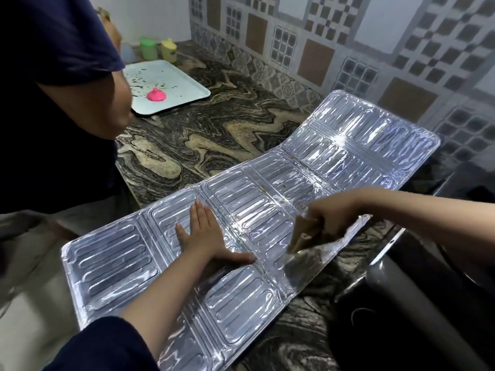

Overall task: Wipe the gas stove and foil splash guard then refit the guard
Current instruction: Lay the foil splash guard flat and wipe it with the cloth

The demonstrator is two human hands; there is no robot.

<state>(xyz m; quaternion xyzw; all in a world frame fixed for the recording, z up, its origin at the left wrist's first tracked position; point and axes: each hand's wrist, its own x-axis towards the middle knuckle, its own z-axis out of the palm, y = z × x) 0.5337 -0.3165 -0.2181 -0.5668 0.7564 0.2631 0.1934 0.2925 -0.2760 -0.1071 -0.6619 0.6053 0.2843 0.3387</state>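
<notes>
The silver foil splash guard [241, 210] lies unfolded flat across the marbled counter, its far end tilted up against the tiled wall. My left hand [206, 234] presses flat on a middle panel, fingers straight and spread. My right hand [321, 218] grips a folded brown cloth [304, 235] just above the guard's right edge. A few small food specks sit on the guard near its centre fold. The black gas stove [428, 290] shows at the lower right, mostly cut off.
Another person in a dark shirt [53, 103] stands at the left against the counter. A white tray [171, 87] with a pink object [156, 95] lies at the back, beside green and yellow containers [158, 49]. The marbled counter [201, 129] runs to the tiled wall.
</notes>
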